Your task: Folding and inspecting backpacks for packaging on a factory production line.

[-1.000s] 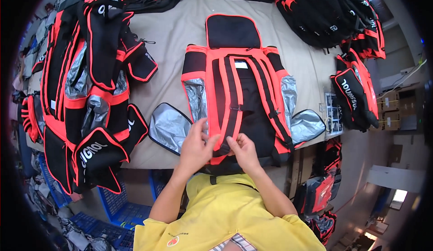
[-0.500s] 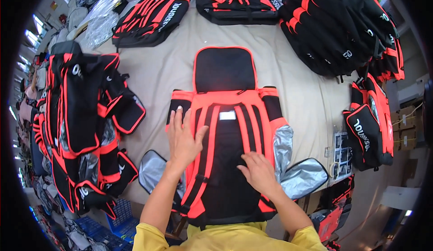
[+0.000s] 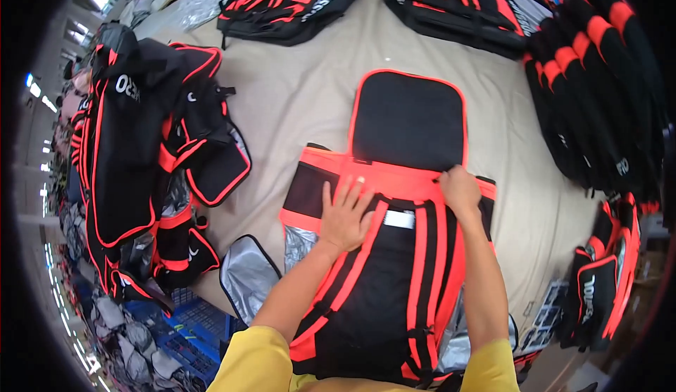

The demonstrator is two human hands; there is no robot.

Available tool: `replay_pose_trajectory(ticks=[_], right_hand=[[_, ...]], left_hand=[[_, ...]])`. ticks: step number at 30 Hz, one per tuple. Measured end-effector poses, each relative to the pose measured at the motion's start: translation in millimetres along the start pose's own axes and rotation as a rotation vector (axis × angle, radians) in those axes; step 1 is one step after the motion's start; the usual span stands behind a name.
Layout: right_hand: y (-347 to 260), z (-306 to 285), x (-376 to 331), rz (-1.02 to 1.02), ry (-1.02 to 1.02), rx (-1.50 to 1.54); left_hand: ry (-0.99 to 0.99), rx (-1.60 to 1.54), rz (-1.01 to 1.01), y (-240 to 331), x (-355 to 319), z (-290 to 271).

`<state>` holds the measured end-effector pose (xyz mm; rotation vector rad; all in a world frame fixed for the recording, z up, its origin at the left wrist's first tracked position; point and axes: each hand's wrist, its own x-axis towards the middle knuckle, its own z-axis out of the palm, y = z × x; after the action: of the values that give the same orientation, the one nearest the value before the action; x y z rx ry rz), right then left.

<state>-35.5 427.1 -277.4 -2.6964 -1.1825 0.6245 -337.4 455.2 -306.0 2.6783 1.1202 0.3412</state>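
Observation:
A black and coral-red backpack (image 3: pixel 394 279) lies straps-up in front of me, its black top flap (image 3: pixel 410 121) folded out away from me. My left hand (image 3: pixel 346 216) rests open, fingers spread, on the upper left of the bag beside a shoulder strap. At the bag's upper right, by the base of the flap, my right hand (image 3: pixel 459 193) is closed in a pinch on a small black zipper pull (image 3: pixel 436 180), mostly hidden by the fingers. A silver-lined side flap (image 3: pixel 248 277) spreads out on the left; another silver flap (image 3: pixel 458 350) shows partly behind my right forearm.
Similar bags are piled at the left (image 3: pixel 127 152). Two more bags, one far left (image 3: pixel 292 8) and one far right (image 3: pixel 458 11), lie across the cloth-covered table (image 3: pixel 296 96). Black bags (image 3: pixel 598 96) stand at the right, with a smaller bag (image 3: pixel 598 279) nearer. Blue crates (image 3: pixel 193 328) sit below left.
My right hand has moved up from the back panel to the bag's upper right and closed on the zipper pull. My left hand stays on the upper left. The view has shifted left.

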Motion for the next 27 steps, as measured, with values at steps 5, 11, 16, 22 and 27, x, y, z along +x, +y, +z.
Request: replay_pose_trajectory(ticks=[5,11,16,22,27], right_hand=[[-33,29,8,0.144,-0.01,0.431],[-216,98,-52,0.389,-0.318,1.696],[-190,62,-82,-0.277,0.085,0.538],[-30,34,-3,-0.158,0.422,0.14],[-111,84,-28,-0.688,0.488,0.236]], left_hand=[[0.008,-0.032,-0.048,-13,-8,-7],[-0.044,-0.144,-0.034,-6,-2,33],[0.026,-0.123,-0.131,1,13,-13],[-0.01,-0.073,-0.011,-10,1,-1],[-0.03,-0.057,0.015,-5,4,-2]])
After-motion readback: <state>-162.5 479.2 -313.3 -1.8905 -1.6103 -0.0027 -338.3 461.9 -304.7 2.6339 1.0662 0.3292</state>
